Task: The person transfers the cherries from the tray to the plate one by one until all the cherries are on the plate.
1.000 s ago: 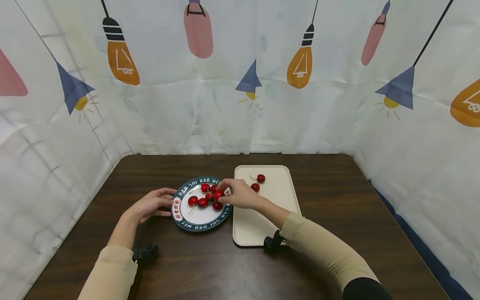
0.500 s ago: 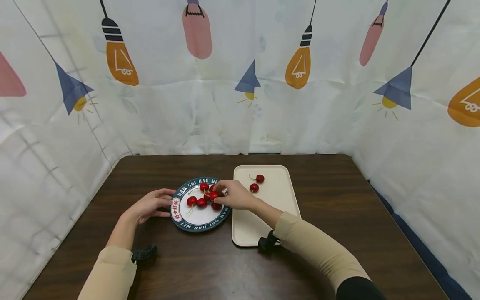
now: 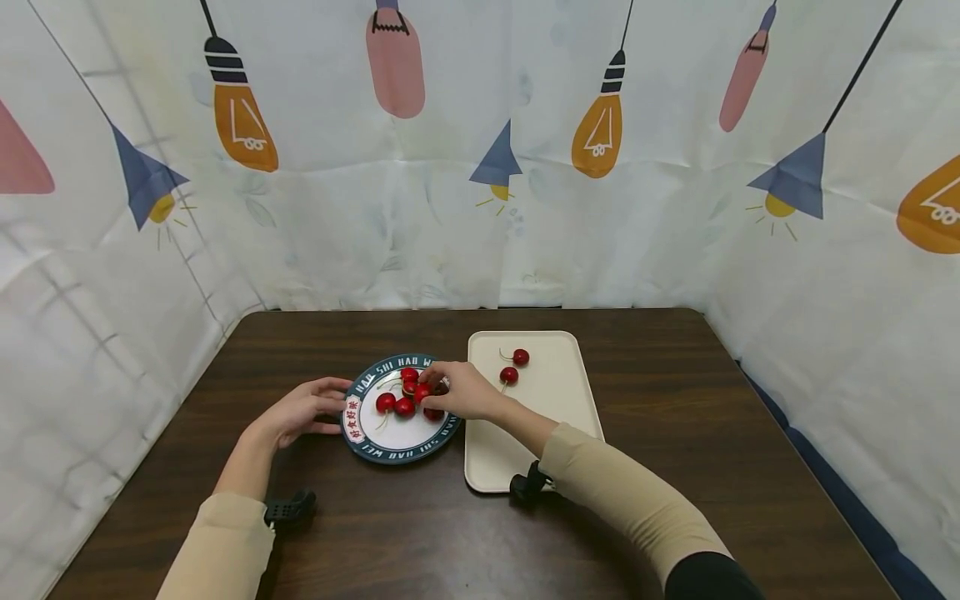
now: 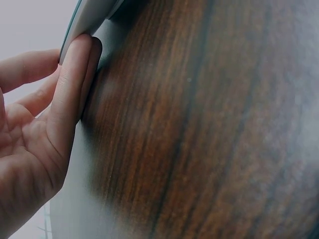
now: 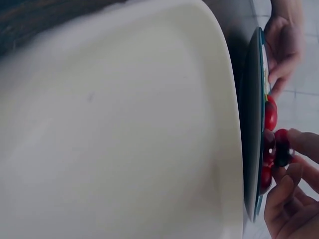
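Observation:
A round plate (image 3: 397, 455) with a dark teal lettered rim and white centre lies on the table, bearing several red cherries (image 3: 404, 407). My left hand (image 3: 306, 410) rests against its left rim, fingers fairly straight; in the left wrist view the fingertips touch the plate's edge (image 4: 94, 17). Above the plate's right side, my right hand (image 3: 467, 392) pinches a cherry (image 5: 282, 144) between thumb and fingers, close over the other cherries. Part of the right rim is hidden behind that hand. To the right, a cream rectangular tray (image 3: 558, 408) holds two cherries with stems (image 3: 514, 357).
The dark wooden table (image 3: 660, 400) extends around the plate and tray. A white curtain (image 3: 442, 233) printed with lamps and bulbs hangs along the back and sides. The tray's left edge stands close beside the plate, under my right forearm.
My right hand has shifted slightly left over the plate with the cherry in its fingers. The left hand stays at the rim, and the tray's two cherries have not moved.

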